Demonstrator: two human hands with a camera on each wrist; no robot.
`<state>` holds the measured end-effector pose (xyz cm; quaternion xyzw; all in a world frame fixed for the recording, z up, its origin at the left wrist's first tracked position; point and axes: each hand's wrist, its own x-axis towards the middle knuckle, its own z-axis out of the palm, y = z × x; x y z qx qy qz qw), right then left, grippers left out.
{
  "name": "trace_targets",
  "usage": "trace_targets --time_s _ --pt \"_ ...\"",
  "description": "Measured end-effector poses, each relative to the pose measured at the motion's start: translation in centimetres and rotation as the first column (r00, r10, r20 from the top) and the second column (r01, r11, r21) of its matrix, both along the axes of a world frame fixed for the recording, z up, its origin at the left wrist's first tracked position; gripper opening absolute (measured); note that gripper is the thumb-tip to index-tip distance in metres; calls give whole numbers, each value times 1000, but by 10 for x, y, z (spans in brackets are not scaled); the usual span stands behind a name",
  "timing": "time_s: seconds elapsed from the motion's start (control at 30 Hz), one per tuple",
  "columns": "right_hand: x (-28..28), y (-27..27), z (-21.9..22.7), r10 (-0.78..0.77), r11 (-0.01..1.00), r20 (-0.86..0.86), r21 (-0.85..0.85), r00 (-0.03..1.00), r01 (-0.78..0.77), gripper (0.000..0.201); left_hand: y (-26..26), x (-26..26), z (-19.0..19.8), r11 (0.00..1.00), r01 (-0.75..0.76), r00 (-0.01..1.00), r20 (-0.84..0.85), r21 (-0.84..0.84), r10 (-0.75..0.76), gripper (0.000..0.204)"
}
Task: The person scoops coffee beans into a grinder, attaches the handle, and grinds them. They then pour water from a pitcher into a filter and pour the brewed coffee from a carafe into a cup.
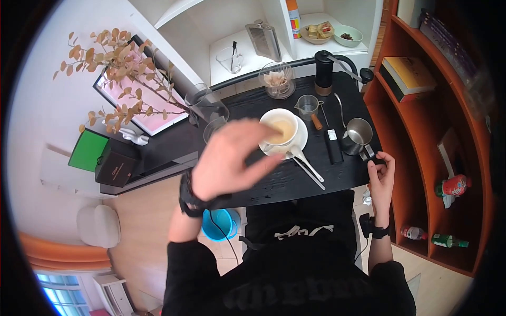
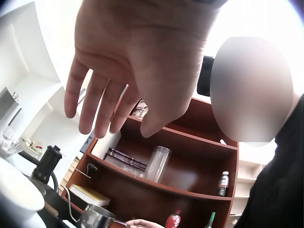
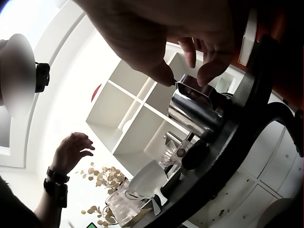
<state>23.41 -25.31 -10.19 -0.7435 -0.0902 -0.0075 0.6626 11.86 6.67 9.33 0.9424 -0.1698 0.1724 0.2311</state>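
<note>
My left hand [image 1: 229, 152] hovers palm down beside a white cup [image 1: 271, 115], fingers straight and holding nothing. Pale tan liquid fills the lower part of that cup, which stands on a white saucer [image 1: 302, 138]. A white spoon [image 1: 311, 168] and a thin metal utensil [image 1: 315, 180] lean out over the saucer's near edge. At the table's right end, my right hand [image 1: 383, 171] pinches the handle of a steel milk pitcher [image 3: 190, 111] between thumb and fingertips. The pitcher stands upright. A black handheld frother [image 1: 333, 147] lies left of it.
Behind the cup stand a glass measuring cup [image 1: 305, 108] with a wooden handle, a black coffee grinder [image 1: 324, 76] and a glass dripper [image 1: 277, 87] holding filter paper. Glass vessels [image 1: 211, 105] with a dry branch stand left. A brown bookcase [image 1: 403, 158] borders the table's right side.
</note>
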Motion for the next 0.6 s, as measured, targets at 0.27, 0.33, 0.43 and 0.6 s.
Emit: trace_targets --time_s 0.27,0.33,0.43,0.6 --pt "15 12 -2 128 991 -52 31 990 -126 13 -6 -75 -99 830 -327 943 -220 -452 251 15" --pt "18 8 -4 156 987 -35 47 987 -154 12 -5 -84 -104 790 -377 923 -271 -483 274 14" --pt "17 2 11 166 985 43 -54 985 -164 13 -4 -92 -106 779 -399 912 -297 -483 283 13" --pt "21 -15 54 222 970 143 -132 965 -203 13 -3 -102 -110 782 -385 915 -310 -490 257 13"
